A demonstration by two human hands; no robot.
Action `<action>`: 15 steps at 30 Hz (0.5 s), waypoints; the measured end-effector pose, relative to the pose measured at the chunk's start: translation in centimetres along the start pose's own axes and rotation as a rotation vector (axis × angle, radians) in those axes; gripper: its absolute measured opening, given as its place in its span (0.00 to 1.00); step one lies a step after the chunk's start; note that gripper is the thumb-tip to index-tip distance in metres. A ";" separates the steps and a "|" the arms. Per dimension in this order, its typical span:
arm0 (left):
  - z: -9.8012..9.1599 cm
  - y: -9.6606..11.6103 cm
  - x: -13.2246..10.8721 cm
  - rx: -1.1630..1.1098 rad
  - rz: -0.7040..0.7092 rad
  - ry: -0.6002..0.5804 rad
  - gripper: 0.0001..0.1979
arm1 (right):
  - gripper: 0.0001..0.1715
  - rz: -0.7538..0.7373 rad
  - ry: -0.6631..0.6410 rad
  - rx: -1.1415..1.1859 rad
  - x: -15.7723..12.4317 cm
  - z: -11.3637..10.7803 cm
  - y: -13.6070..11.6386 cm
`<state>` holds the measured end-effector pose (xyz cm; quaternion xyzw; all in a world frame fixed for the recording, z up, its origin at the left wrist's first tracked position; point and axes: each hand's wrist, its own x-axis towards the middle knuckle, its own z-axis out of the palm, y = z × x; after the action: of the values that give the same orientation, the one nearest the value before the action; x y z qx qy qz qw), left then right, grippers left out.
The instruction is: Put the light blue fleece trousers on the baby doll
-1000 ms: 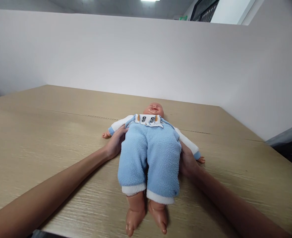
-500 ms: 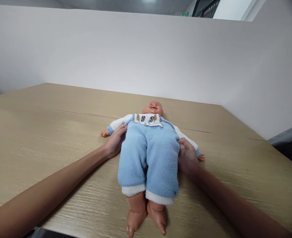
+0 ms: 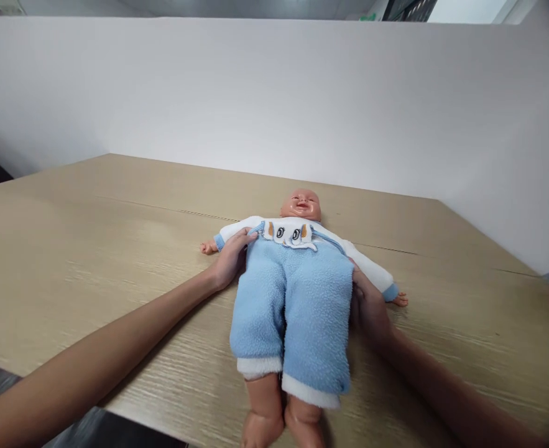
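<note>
A baby doll lies on its back on the wooden table, feet towards me and arms spread out. It wears a white top and light blue fleece overalls with a white animal face on the bib. My left hand holds the side of the overalls just below the shoulder strap, its fingertips at the cloth edge. On the other side, my right hand grips the overalls at the waist. Its fingers are partly hidden behind the fabric. The doll's toes run past the lower picture edge.
The wooden table has a thin seam running across it behind the doll. A white partition rises along its far edge. The near table edge shows at the lower left, above a dark floor.
The view has shifted, so doll and hands appear farther right, with the feet lower. Both hands stay at the sides of the overalls; my right-hand fingers are now more hidden by the cloth.
</note>
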<state>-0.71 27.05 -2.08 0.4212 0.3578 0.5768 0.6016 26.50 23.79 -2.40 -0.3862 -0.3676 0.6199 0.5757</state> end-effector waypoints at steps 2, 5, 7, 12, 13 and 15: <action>-0.2 0.1 -0.1 0.091 0.042 -0.013 0.14 | 0.11 -0.011 -0.015 -0.001 0.0 -0.3 -0.2; -0.2 0.2 -0.3 0.204 0.080 0.028 0.18 | 0.12 -0.015 -0.024 -0.025 0.1 -0.2 -0.7; -0.1 0.2 -0.4 0.227 0.089 0.038 0.21 | 0.13 -0.009 -0.030 -0.036 0.3 0.0 -1.1; -0.1 0.2 -0.2 0.266 0.100 0.019 0.23 | 0.11 -0.008 -0.067 -0.060 1.5 0.0 -1.1; -0.1 0.2 -0.3 0.278 0.103 0.015 0.23 | 0.10 -0.019 -0.065 -0.071 1.8 -0.1 -1.0; -0.2 0.3 -0.3 0.291 0.103 0.008 0.22 | 0.08 -0.048 -0.063 -0.111 2.1 -0.3 -0.8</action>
<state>-1.04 26.76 -1.88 0.5193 0.4179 0.5508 0.5024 27.03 25.94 -1.97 -0.3887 -0.4285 0.5965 0.5563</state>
